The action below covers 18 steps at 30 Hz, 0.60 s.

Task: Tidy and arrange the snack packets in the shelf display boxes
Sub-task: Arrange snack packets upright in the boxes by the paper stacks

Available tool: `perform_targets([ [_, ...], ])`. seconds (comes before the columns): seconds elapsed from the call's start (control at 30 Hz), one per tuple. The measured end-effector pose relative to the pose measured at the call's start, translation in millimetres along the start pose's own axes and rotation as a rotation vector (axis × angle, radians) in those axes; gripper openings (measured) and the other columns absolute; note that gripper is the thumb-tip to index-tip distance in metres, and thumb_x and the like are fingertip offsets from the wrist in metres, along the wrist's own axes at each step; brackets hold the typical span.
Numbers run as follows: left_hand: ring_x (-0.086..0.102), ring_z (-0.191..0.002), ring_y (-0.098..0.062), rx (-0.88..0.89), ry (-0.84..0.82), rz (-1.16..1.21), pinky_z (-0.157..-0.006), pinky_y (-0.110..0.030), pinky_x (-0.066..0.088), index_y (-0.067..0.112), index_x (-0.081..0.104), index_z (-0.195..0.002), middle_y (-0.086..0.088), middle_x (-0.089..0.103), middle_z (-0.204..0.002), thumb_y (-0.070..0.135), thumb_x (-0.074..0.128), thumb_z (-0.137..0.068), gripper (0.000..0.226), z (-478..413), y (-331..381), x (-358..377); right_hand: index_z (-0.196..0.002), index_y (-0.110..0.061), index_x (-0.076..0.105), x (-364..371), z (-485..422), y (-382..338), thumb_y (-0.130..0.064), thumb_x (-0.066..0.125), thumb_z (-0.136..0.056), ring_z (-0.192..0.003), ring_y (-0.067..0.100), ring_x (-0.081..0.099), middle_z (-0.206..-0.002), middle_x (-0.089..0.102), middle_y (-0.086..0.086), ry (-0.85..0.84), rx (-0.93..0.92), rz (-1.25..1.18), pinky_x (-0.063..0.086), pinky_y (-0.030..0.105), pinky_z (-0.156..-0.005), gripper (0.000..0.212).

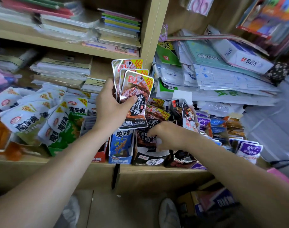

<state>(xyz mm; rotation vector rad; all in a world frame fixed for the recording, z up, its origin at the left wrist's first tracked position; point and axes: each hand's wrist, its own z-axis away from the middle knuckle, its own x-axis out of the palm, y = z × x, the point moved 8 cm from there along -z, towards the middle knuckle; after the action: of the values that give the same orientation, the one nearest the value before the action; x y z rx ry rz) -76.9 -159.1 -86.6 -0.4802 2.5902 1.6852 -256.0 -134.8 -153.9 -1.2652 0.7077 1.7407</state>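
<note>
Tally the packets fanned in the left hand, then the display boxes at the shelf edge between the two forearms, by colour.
Silver-and-black packets held in the left hand: 3
Red display box: 1
Blue display box: 1
Black display box: 1
Total: 6

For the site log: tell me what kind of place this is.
Probably a small shop selling stationery and snacks: stacked notebooks, a ream of copy paper, and snack packets in display boxes.
</note>
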Motion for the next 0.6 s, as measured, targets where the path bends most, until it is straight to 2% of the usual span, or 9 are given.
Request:
perform_targets([
  [0.03,0.061,-0.087,0.01,0.0,0.002,0.0,-0.072,-0.004,0.042,0.022,0.058,-0.105,0.015,0.067,-0.097,0.019,0.083,-0.081,0.035,-0.2,-0.1,-0.3,-0.136,-0.015,0.06,6.6,-8.8,0.9,-0.015,0.082,-0.079,-0.117,0.023,0.061,-0.127,0.067,0.005,-0.059,0.001,0.069,0.051,0.039,-0.097,0.061],
  [0.1,0.059,-0.085,0.013,-0.005,0.004,0.007,-0.07,-0.001,0.039,0.022,0.057,-0.105,0.016,0.065,-0.096,0.018,0.083,-0.081,0.036,-1.1,-1.1,-1.9,-0.137,-0.016,0.058,13.6,-21.5,-1.9,-0.019,0.083,-0.079,-0.115,0.026,0.06,-0.12,0.067,0.006,-0.148,-0.013,0.167,0.05,0.033,-0.089,0.063],
  [0.17,0.059,-0.085,0.012,-0.008,0.009,0.025,-0.07,-0.002,0.04,0.018,0.057,-0.106,0.016,0.065,-0.095,0.016,0.083,-0.081,0.036,-2.1,-2.5,-3.6,-0.14,-0.016,0.054,14.4,-30.8,-5.3,-0.025,0.083,-0.081,-0.119,0.025,0.055,-0.125,0.064,0.006,-0.203,-0.035,0.227,0.04,0.027,-0.083,0.067],
  [0.23,0.06,-0.085,0.011,-0.011,0.013,0.042,-0.071,-0.002,0.04,0.015,0.058,-0.107,0.015,0.065,-0.094,0.015,0.083,-0.081,0.036,-3.1,-4.3,-5.2,-0.144,-0.017,0.051,16.9,-39.0,-5.4,-0.029,0.082,-0.082,-0.124,0.026,0.05,-0.135,0.057,0.005,-0.244,-0.052,0.272,0.04,0.03,-0.087,0.071],
  [0.3,0.061,-0.085,0.012,-0.011,0.016,0.054,-0.071,-0.001,0.04,0.016,0.058,-0.107,0.015,0.065,-0.094,0.014,0.083,-0.081,0.036,-4.1,-5.7,-6.6,-0.142,-0.017,0.05,23.8,-45.5,-4.3,-0.03,0.082,-0.082,-0.123,0.028,0.05,-0.137,0.055,0.005,-0.271,-0.06,0.299,0.044,0.033,-0.088,0.069],
  [0.37,0.063,-0.087,0.008,-0.003,0.015,0.064,-0.074,-0.006,0.044,0.017,0.058,-0.108,0.014,0.067,-0.095,0.014,0.083,-0.081,0.037,-5.2,-6.1,-7.4,-0.137,-0.017,0.05,29.8,-48.2,-6.5,-0.029,0.083,-0.079,-0.119,0.03,0.053,-0.132,0.056,0.006,-0.27,-0.079,0.312,0.047,0.035,-0.081,0.068],
  [0.43,0.065,-0.089,0.001,0.003,0.011,0.063,-0.077,-0.016,0.05,0.015,0.059,-0.109,0.011,0.069,-0.097,0.015,0.083,-0.081,0.037,-6.8,-6.6,-7.5,-0.138,-0.017,0.046,33.2,-49.8,-7.8,-0.028,0.087,-0.074,-0.116,0.032,0.055,-0.13,0.056,0.007,-0.269,-0.091,0.33,0.051,0.038,-0.078,0.077],
  [0.5,0.066,-0.091,-0.002,0.002,0.005,0.057,-0.079,-0.021,0.052,0.013,0.059,-0.111,0.009,0.069,-0.099,0.017,0.083,-0.081,0.038,-8.5,-7.3,-6.9,-0.138,-0.014,0.043,34.6,-51.5,-9.5,-0.025,0.088,-0.071,-0.114,0.033,0.056,-0.13,0.054,0.009,-0.26,-0.109,0.354,0.046,0.035,-0.075,0.081],
  [0.6,0.065,-0.092,-0.004,0.002,0.006,0.055,-0.08,-0.023,0.052,0.011,0.059,-0.111,0.007,0.068,-0.099,0.018,0.082,-0.081,0.039,-10.6,-7.5,-6.3,-0.141,-0.012,0.04,39.5,-53.4,-8.1,-0.024,0.088,-0.071,-0.118,0.033,0.055,-0.134,0.051,0.011,-0.26,-0.117,0.358,0.05,0.039,-0.085,0.086],
])
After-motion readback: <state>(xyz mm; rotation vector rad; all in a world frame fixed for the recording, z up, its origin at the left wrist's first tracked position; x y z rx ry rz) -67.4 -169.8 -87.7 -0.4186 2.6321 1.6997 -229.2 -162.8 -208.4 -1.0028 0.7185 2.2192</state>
